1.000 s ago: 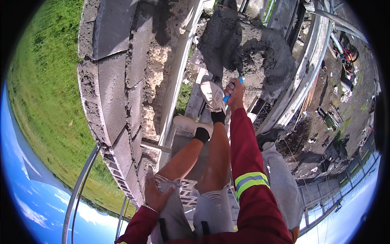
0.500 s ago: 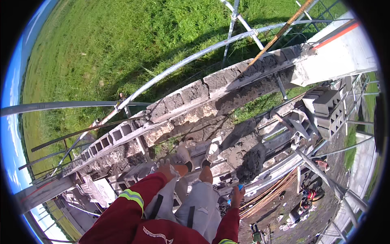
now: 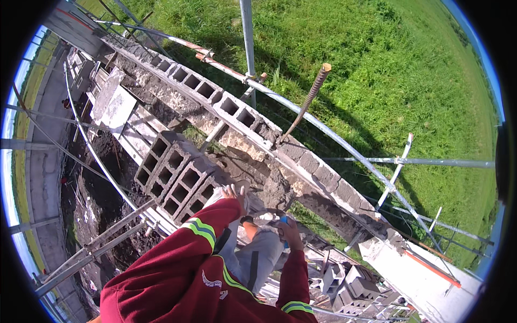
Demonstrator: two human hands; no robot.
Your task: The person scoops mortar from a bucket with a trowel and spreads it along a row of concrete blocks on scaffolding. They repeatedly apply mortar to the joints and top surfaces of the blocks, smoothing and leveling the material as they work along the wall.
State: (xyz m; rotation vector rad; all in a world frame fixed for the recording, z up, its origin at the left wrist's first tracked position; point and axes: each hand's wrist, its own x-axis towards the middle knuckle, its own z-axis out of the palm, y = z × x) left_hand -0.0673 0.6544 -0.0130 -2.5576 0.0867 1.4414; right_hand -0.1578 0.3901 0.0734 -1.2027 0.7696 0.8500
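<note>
My right hand [image 3: 291,234] is closed around the blue handle [image 3: 284,219] of what looks like a trowel. Just beyond it lies a lump of wet grey mortar [image 3: 277,189], which seems to cover the blade. My left hand [image 3: 232,194] has its fingers spread, close to my bent knee and the near end of a stack of hollow concrete blocks [image 3: 180,175]; whether it touches the blocks I cannot tell. Ahead, a block wall [image 3: 221,105] runs diagonally, with hollow cores showing on the left and mortar-filled tops [image 3: 312,164] on the right.
A ribbed rusty steel bar [image 3: 312,91] stands up from the wall. Scaffold pipes [image 3: 344,140] cross beyond it, above grass. More blocks [image 3: 355,288] are piled at lower right, near a pale concrete beam [image 3: 409,274]. A white board [image 3: 119,109] lies on planks at left.
My view has swung leftward along the wall, bringing the block stack beside my left hand. My right hand has come forward with the blue-handled trowel, and the mortar lump now lies nearer the wall.
</note>
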